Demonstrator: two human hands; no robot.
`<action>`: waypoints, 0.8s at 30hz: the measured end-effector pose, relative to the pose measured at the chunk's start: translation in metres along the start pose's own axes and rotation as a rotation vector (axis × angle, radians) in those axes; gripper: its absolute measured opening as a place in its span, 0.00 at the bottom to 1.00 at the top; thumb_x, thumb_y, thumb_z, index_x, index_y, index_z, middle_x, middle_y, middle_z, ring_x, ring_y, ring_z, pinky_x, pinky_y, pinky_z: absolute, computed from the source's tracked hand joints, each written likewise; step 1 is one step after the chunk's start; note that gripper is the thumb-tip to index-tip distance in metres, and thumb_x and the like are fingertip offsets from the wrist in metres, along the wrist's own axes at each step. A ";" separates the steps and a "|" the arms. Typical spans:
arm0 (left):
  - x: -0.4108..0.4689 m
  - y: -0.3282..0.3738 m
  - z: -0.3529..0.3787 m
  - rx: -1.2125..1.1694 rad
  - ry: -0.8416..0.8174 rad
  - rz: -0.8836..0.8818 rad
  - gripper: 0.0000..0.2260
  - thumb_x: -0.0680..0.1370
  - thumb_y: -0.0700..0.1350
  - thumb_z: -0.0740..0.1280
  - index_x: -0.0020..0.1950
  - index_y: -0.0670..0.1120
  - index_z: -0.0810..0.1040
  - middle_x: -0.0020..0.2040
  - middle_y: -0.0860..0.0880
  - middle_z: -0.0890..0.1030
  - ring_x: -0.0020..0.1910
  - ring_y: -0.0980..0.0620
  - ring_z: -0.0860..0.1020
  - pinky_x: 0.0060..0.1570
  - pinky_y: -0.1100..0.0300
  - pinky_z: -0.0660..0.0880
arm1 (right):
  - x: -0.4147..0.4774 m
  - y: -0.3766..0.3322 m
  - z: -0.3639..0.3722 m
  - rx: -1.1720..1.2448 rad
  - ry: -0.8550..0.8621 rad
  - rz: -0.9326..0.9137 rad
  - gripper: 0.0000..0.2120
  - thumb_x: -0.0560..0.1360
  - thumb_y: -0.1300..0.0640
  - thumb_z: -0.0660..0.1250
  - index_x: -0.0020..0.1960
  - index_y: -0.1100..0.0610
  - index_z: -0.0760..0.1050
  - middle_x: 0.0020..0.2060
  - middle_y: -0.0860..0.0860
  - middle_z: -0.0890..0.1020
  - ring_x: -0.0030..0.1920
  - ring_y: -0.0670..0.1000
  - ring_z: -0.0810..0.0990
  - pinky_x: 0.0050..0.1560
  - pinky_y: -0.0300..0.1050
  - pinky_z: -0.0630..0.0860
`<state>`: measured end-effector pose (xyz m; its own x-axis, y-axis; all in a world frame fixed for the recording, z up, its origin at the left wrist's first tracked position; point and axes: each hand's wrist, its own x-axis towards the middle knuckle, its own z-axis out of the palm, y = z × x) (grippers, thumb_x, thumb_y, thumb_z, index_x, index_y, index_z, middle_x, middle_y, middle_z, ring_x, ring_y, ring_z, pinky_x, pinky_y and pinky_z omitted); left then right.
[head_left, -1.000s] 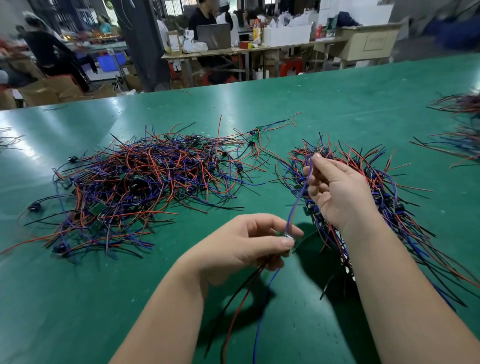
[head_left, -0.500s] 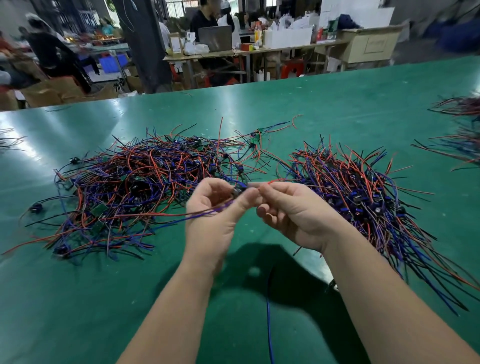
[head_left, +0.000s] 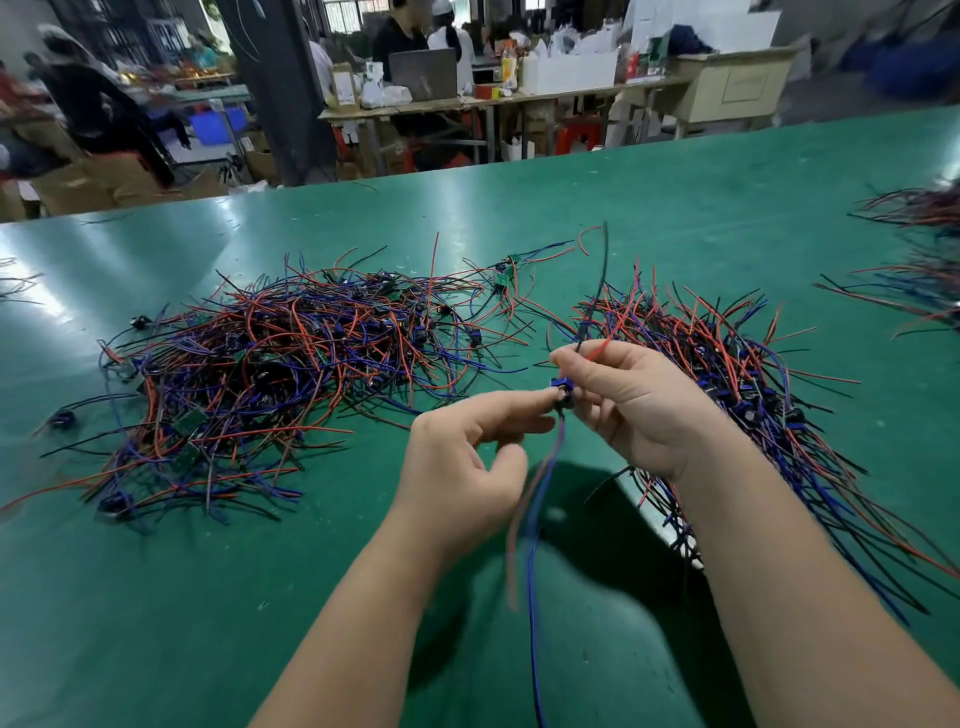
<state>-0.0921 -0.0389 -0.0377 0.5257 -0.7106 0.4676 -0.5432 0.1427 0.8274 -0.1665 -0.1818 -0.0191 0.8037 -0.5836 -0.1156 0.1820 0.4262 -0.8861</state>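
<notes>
Seen from a head-worn camera, a person's two bare hands meet above a green table (head_left: 649, 208). Between them is a wired component (head_left: 562, 391), a small blue and black part held up off the table, just in front of the gap between two wire heaps. The right hand (head_left: 639, 410) grips it: thumb and forefinger pinch a black lead (head_left: 600, 280) that rises upward and a short red lead (head_left: 597, 349), while the lower fingers curl against the part itself. The left hand (head_left: 467, 457) stretches its forefinger to touch the part, thumb tucked below and apart from it; whether it truly grips cannot be told. A blue wire (head_left: 532, 545) and a blurred red wire (head_left: 514, 519) hang down from the part. To the left lies a loose tangled pile (head_left: 291, 364) of red, blue and black wires; to the right, partly behind the right forearm, a second pile (head_left: 753, 374). More wires (head_left: 924, 244) lie at the far right edge.
</notes>
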 end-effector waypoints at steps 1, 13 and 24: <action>0.000 0.001 0.001 -0.047 -0.004 -0.054 0.23 0.65 0.33 0.58 0.51 0.51 0.83 0.45 0.53 0.85 0.46 0.56 0.83 0.48 0.63 0.78 | 0.001 -0.001 -0.002 -0.020 0.014 -0.005 0.04 0.63 0.62 0.70 0.37 0.59 0.76 0.25 0.48 0.78 0.23 0.42 0.73 0.25 0.30 0.72; 0.002 0.001 -0.006 -0.436 -0.244 -0.693 0.07 0.63 0.40 0.76 0.38 0.42 0.83 0.35 0.43 0.83 0.32 0.53 0.81 0.34 0.62 0.79 | -0.003 -0.010 -0.008 -0.139 0.160 -0.016 0.07 0.61 0.60 0.73 0.36 0.60 0.76 0.25 0.49 0.79 0.23 0.42 0.75 0.24 0.29 0.71; 0.001 -0.005 -0.039 -0.373 -0.571 -0.728 0.05 0.64 0.40 0.78 0.38 0.45 0.85 0.36 0.44 0.84 0.34 0.52 0.82 0.35 0.62 0.79 | 0.001 -0.014 -0.014 0.330 0.338 -0.140 0.08 0.67 0.58 0.72 0.41 0.59 0.74 0.30 0.49 0.78 0.25 0.41 0.74 0.26 0.28 0.70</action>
<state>-0.0629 -0.0137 -0.0295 0.2019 -0.9217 -0.3313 0.0782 -0.3220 0.9435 -0.1761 -0.1986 -0.0133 0.5404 -0.8189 -0.1932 0.4883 0.4922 -0.7206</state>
